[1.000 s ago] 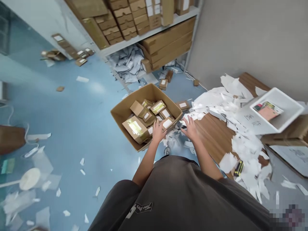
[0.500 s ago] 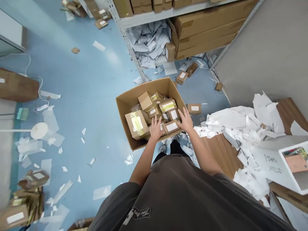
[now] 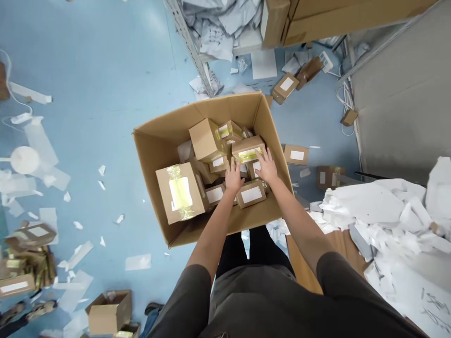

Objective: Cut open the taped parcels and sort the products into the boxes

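A large open carton [image 3: 155, 159] in front of me holds several small cardboard boxes. My left hand [image 3: 234, 176] is over the boxes in its middle, fingers spread and holding nothing. Its fingertips are close to the lower left corner of a small box with yellow-green tape [image 3: 247, 146]. To the right, my right hand [image 3: 267, 166] has its fingers stretched over that box's right side; no closed grip shows. Below both hands lies a small box with a white label [image 3: 251, 194]. A bigger taped box [image 3: 181, 192] fills the carton's left corner.
A metal shelf post [image 3: 190, 42] stands beyond the carton, with long cartons [image 3: 338, 21] at upper right. Torn white paper [image 3: 384, 211] is heaped on a wooden surface at right. Paper scraps litter the blue floor [image 3: 102, 103]. An open small carton [image 3: 109, 313] sits lower left.
My view has come closer to the carton. Both hands have moved farther in, from the boxes by the near edge to the taped box in the middle.
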`<action>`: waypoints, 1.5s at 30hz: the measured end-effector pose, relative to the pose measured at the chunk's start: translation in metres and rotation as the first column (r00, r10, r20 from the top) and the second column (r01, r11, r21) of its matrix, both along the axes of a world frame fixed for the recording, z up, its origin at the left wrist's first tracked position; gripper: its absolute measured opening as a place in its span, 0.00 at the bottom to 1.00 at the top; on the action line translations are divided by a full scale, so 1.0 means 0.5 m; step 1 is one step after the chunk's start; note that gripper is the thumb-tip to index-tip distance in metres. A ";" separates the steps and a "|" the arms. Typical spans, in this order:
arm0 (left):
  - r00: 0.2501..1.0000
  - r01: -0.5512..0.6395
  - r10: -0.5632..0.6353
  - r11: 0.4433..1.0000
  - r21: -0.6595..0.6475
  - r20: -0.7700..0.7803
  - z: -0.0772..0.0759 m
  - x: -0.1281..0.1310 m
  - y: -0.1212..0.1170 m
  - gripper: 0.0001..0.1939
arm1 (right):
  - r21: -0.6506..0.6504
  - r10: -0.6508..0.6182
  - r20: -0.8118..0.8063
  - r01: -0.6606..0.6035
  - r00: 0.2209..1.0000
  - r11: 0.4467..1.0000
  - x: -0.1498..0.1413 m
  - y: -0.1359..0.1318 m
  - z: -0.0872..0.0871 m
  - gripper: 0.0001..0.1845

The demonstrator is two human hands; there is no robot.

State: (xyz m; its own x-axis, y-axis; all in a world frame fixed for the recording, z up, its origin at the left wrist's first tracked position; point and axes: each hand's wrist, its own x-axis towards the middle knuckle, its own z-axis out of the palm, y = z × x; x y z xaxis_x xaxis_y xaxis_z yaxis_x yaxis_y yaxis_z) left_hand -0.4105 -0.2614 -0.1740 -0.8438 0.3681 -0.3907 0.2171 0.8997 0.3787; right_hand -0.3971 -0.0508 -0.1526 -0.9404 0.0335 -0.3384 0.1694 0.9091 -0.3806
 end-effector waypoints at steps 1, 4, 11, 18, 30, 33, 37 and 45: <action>1.000 0.008 -0.008 1.000 -0.003 -0.004 -0.027 -0.016 0.010 0.61 | 0.015 -0.003 0.013 0.003 1.000 1.000 -0.015 -0.002 -0.028 0.61; 0.998 0.052 -0.052 0.999 0.002 -0.027 -0.096 -0.058 0.038 0.58 | 0.058 -0.001 0.039 -0.001 0.999 0.998 -0.049 -0.006 -0.106 0.64; 0.994 0.069 -0.070 0.998 -0.011 -0.081 -0.203 -0.109 0.073 0.46 | 0.155 0.029 0.068 -0.040 0.997 0.987 -0.079 -0.005 -0.220 0.69; 0.989 0.102 -0.093 0.992 0.070 -0.119 -0.234 -0.114 0.054 0.46 | 0.163 0.073 -0.077 -0.059 0.994 0.985 -0.073 0.015 -0.235 0.57; 0.968 0.188 -0.178 0.981 0.038 -0.175 0.023 -0.022 -0.020 0.54 | 0.193 0.191 -0.067 -0.175 0.979 0.965 0.018 -0.022 -0.010 0.66; 0.964 0.194 -0.192 0.981 -0.005 -0.186 0.123 0.019 -0.050 0.55 | 0.193 0.219 -0.058 -0.205 0.974 0.960 0.045 -0.042 0.079 0.65; 0.952 0.204 -0.206 0.978 -0.034 -0.228 0.255 0.076 -0.104 0.55 | 0.167 0.263 -0.072 -0.248 0.962 0.954 0.091 -0.078 0.205 0.66; 0.908 0.278 -0.258 0.960 0.015 -0.331 0.450 0.172 -0.175 0.53 | 0.192 0.159 -0.183 -0.123 0.970 0.974 0.234 -0.149 0.427 0.64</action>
State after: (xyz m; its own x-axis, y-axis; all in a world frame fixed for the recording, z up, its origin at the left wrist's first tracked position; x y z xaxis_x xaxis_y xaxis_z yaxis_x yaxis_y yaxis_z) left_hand -0.3246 -0.3489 0.0510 -0.7862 0.6123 -0.0838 0.5663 0.7681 0.2989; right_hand -0.2801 -0.1254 0.0607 -0.9872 -0.0609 -0.1473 -0.0268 0.9744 -0.2232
